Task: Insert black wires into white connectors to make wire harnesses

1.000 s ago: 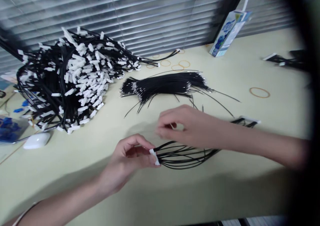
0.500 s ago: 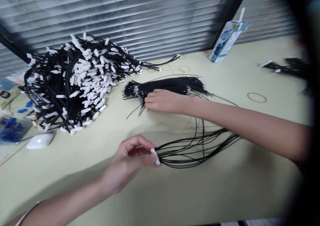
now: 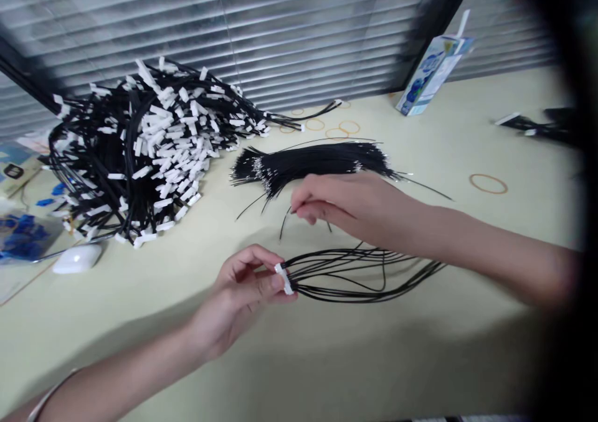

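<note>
Between thumb and fingers, my left hand (image 3: 255,285) pinches a white connector (image 3: 284,279). Several black wires (image 3: 355,296) run from that connector to the right and pass beneath my right forearm. My right hand (image 3: 343,201) is above and to the right of it, its fingertips closed on a thin black wire (image 3: 284,220) whose free end hangs down. Just behind the right hand lies a loose bundle of black wires (image 3: 322,157) with small shiny terminals at their ends. My right hand partly covers the near side of this bundle.
A large heap of black cables with white connectors (image 3: 172,142) fills the back left. Nearby are a white case (image 3: 77,259) and a bag of blue parts (image 3: 23,235). A drink carton (image 3: 427,76), rubber bands (image 3: 488,183) and more cables (image 3: 537,126) lie right.
My right hand has come off the wire bundle toward me, with a wire in its fingertips. The left hand still holds the connector, slightly higher in view.
</note>
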### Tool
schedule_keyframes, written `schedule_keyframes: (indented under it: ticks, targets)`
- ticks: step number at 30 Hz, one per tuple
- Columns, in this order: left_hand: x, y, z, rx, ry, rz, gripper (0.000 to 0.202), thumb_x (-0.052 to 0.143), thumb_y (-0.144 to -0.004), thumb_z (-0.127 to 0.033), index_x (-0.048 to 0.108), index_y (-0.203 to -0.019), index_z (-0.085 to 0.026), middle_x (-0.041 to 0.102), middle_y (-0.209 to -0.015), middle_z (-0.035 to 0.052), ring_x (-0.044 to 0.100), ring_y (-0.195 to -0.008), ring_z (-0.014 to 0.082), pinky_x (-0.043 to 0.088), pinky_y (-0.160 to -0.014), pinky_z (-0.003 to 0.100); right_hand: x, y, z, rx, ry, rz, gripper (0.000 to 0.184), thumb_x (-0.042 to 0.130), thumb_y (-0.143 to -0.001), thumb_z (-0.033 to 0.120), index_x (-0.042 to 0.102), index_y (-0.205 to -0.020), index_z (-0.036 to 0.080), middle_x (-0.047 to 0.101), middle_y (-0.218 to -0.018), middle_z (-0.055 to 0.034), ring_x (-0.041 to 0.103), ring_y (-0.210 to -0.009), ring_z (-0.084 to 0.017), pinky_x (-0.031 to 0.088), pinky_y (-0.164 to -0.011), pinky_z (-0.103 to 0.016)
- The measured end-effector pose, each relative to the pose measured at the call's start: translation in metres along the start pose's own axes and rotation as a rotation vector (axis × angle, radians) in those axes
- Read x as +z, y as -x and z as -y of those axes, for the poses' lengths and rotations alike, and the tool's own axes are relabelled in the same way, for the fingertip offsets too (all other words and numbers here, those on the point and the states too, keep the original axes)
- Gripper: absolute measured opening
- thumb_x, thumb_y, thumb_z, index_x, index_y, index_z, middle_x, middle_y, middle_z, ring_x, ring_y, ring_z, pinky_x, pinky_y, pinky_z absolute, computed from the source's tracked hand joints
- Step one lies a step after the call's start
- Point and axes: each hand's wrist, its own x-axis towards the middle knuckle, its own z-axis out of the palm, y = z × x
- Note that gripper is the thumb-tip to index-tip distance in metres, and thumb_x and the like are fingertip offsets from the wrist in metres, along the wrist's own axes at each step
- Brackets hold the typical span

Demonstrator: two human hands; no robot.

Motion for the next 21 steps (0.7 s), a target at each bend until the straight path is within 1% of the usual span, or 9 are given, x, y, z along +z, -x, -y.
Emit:
schedule_keyframes:
  ticks: [2, 4, 5, 7, 8, 10, 12, 16, 21]
  targets:
    - [0.000, 0.001, 0.000, 0.001, 0.007, -0.010, 0.016, 0.073, -0.072, -0.009, 0.064, -0.084, -0.015, 0.065, -0.075, -0.0011, 0.065, -0.069, 0.0089, 0.058, -0.069, 0.021, -0.004, 0.008, 0.012, -0.049, 0.012, 0.042, 0.021, 0.037, -0.094, 0.030, 0.054, -0.092, 0.018, 0.056, -0.082, 0.0038, 0.043, -0.069, 0.000, 0.027, -0.063, -0.014]
    - [0.000, 0.000, -0.001, 0.005, 0.007, -0.010, 0.015, 0.072, -0.072, -0.009, 0.064, -0.083, -0.015, 0.065, -0.074, -0.0011, 0.064, -0.068, 0.0085, 0.058, -0.068, 0.020, -0.004, 0.014, 0.021, -0.105, 0.018, 0.079, 0.025, 0.037, -0.094, 0.030, 0.056, -0.088, 0.016, 0.056, -0.082, 0.0019, 0.043, -0.073, -0.002, 0.027, -0.065, -0.016]
    - [0.000, 0.000, -0.001, 0.006, 0.006, -0.010, 0.014, 0.072, -0.073, -0.009, 0.064, -0.083, -0.016, 0.065, -0.075, -0.0010, 0.064, -0.068, 0.0085, 0.058, -0.068, 0.020, -0.002, 0.017, 0.025, -0.140, 0.020, 0.100, 0.022, 0.038, -0.094, 0.026, 0.056, -0.086, 0.015, 0.055, -0.083, 0.0013, 0.043, -0.075, -0.003, 0.028, -0.068, -0.017]
    - [0.000, -0.002, -0.001, 0.012, 0.006, -0.004, 0.014, 0.072, -0.073, -0.009, 0.064, -0.082, -0.016, 0.066, -0.077, -0.0009, 0.064, -0.069, 0.0081, 0.058, -0.068, 0.019, 0.003, 0.021, 0.029, -0.200, 0.035, 0.132, 0.013, 0.043, -0.089, 0.014, 0.055, -0.086, 0.015, 0.053, -0.083, 0.0007, 0.041, -0.078, -0.005, 0.028, -0.072, -0.018]
    - [0.000, -0.002, -0.001, 0.016, 0.008, 0.000, 0.014, 0.072, -0.073, -0.008, 0.065, -0.082, -0.016, 0.066, -0.077, -0.0011, 0.064, -0.069, 0.0077, 0.058, -0.068, 0.019, 0.005, 0.023, 0.030, -0.220, 0.048, 0.133, 0.012, 0.045, -0.085, 0.008, 0.054, -0.087, 0.015, 0.053, -0.084, 0.0004, 0.041, -0.079, -0.006, 0.029, -0.074, -0.019]
    - [0.001, -0.002, -0.001, 0.017, 0.019, 0.003, 0.013, 0.072, -0.073, -0.008, 0.065, -0.081, -0.016, 0.065, -0.076, -0.0016, 0.064, -0.069, 0.0072, 0.058, -0.069, 0.019, 0.010, 0.027, 0.031, -0.238, 0.077, 0.123, 0.018, 0.047, -0.079, 0.001, 0.053, -0.089, 0.014, 0.052, -0.086, -0.0006, 0.039, -0.081, -0.007, 0.029, -0.078, -0.020]
    - [0.001, -0.002, -0.001, 0.017, 0.029, 0.002, 0.014, 0.072, -0.072, -0.007, 0.065, -0.081, -0.016, 0.065, -0.075, -0.0017, 0.064, -0.068, 0.0073, 0.059, -0.069, 0.020, 0.014, 0.028, 0.032, -0.244, 0.090, 0.099, 0.018, 0.047, -0.079, 0.001, 0.053, -0.091, 0.013, 0.051, -0.088, -0.0021, 0.039, -0.082, -0.008, 0.029, -0.079, -0.021]
    - [0.000, -0.001, -0.001, 0.021, 0.021, -0.006, 0.015, 0.073, -0.071, -0.008, 0.065, -0.080, -0.016, 0.065, -0.074, -0.0012, 0.063, -0.068, 0.0078, 0.058, -0.068, 0.019, 0.018, 0.028, 0.034, -0.259, 0.114, 0.073, 0.016, 0.044, -0.084, 0.005, 0.055, -0.093, 0.011, 0.052, -0.090, -0.0051, 0.040, -0.083, -0.009, 0.031, -0.079, -0.022]
    - [0.000, -0.003, 0.000, 0.022, 0.004, -0.004, 0.014, 0.073, -0.071, -0.009, 0.065, -0.081, -0.016, 0.065, -0.075, -0.0012, 0.064, -0.068, 0.0078, 0.058, -0.068, 0.018, 0.020, 0.027, 0.036, -0.268, 0.173, 0.051, 0.012, 0.047, -0.080, 0.004, 0.053, -0.086, 0.012, 0.051, -0.087, -0.0040, 0.037, -0.081, -0.010, 0.028, -0.078, -0.023]
